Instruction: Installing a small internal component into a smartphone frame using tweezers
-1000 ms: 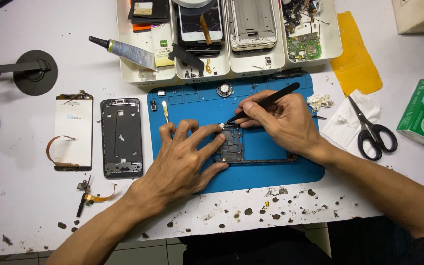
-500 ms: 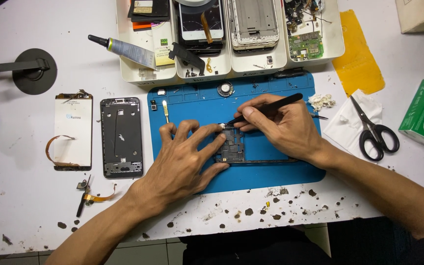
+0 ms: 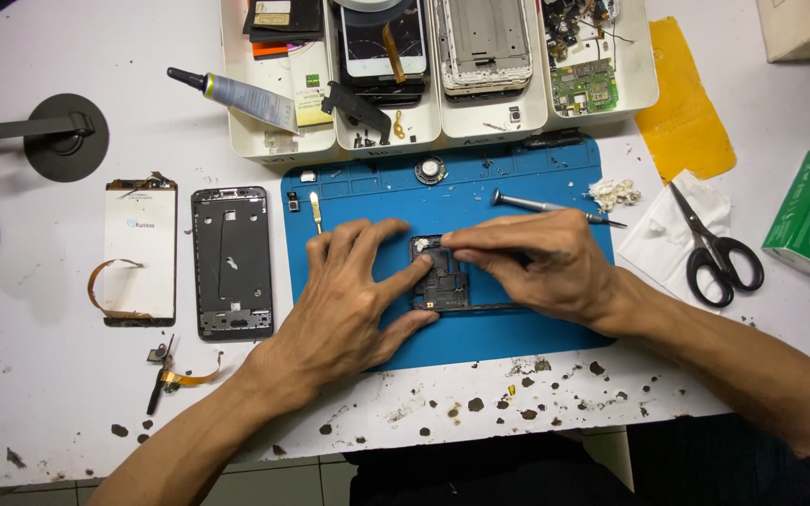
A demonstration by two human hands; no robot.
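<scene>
We see a dark, flat phone chassis [image 3: 444, 279] lying near the middle of a blue rubbery work mat [image 3: 367, 187], its surface broken by small metal shields and plastic ridges. Our left hand [image 3: 349, 300] lies spread wide and flat on the mat, forefinger and thumb pinning the chassis at its left edge. Our right hand [image 3: 541, 267] covers the chassis's right part, fingers drawn close together, fingertips pressing its top; we cannot tell whether they pinch anything small. How far the chassis extends under that hand is hidden. A slim metal screwdriver [image 3: 546, 206] rests on the mat just behind the right knuckles, untouched. Left of the mat lie a black rectangular frame [image 3: 232, 262] and a white screen panel [image 3: 141, 251] with an orange ribbon. Black-handled scissors [image 3: 714, 251] sit on crumpled tissue to the right.
</scene>
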